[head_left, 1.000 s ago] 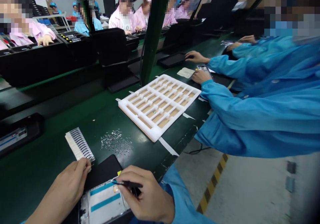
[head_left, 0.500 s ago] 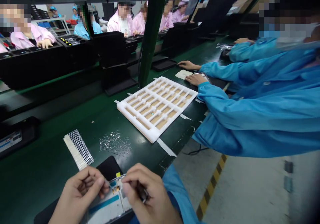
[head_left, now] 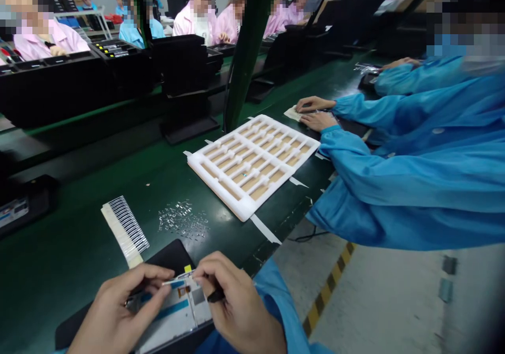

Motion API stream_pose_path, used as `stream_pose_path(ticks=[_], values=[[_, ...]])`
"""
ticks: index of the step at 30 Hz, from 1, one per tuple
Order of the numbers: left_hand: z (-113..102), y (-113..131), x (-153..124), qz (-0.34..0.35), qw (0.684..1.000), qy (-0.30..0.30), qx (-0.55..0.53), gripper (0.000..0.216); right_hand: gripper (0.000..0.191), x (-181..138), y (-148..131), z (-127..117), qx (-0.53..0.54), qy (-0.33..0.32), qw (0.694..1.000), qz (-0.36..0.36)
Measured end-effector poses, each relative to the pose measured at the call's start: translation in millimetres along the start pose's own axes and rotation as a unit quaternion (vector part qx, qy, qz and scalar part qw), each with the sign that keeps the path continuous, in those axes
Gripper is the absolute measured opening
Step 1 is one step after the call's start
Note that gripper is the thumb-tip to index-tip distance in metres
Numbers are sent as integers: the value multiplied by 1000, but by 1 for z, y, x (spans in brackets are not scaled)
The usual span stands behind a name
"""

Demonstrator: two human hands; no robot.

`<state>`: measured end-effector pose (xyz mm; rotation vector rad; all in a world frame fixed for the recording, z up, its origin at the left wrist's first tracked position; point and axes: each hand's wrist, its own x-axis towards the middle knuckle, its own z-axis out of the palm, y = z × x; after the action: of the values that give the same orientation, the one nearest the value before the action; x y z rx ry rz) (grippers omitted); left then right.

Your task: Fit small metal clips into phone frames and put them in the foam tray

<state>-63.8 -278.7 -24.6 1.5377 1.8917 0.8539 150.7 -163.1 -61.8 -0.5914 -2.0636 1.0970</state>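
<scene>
A phone frame with a white and blue protective film (head_left: 177,312) lies on a black pad (head_left: 165,259) at the bottom of the view. My left hand (head_left: 118,312) rests on its left side, thumb and forefinger pinched at the top edge of the frame. My right hand (head_left: 236,306) is closed round black tweezers (head_left: 215,294), whose tip meets the frame near a small orange part (head_left: 183,291). A scatter of tiny clear parts (head_left: 183,220) lies on the green belt just beyond.
A strip of barcode labels (head_left: 126,225) lies left of the pad. A white foam tray (head_left: 252,162) with slotted compartments sits further along the belt. A co-worker in a blue coat (head_left: 394,164) works to the right, hands on the bench. Black fixtures line the far side.
My left hand left the label strip and came to the frame's top edge, pinching there. My right hand with the tweezers shifted slightly on the frame.
</scene>
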Motion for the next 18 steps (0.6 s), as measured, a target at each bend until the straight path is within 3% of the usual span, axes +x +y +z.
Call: stream_pose_path(ticks=[4,7,12,18], values=[[-3,-3,-7,149,960,38,234,31,30,1,8,-3,-198,-60,974,-92],[4,-2,-11,218,924,70,306,49,34,0,10,-2,-260,-99,952,-125],[9,0,-13,228,911,58,340,58,28,-1,10,0,-287,-117,941,-133],[9,-9,-19,235,905,53,350,49,17,4,8,1,-325,-137,925,-143]])
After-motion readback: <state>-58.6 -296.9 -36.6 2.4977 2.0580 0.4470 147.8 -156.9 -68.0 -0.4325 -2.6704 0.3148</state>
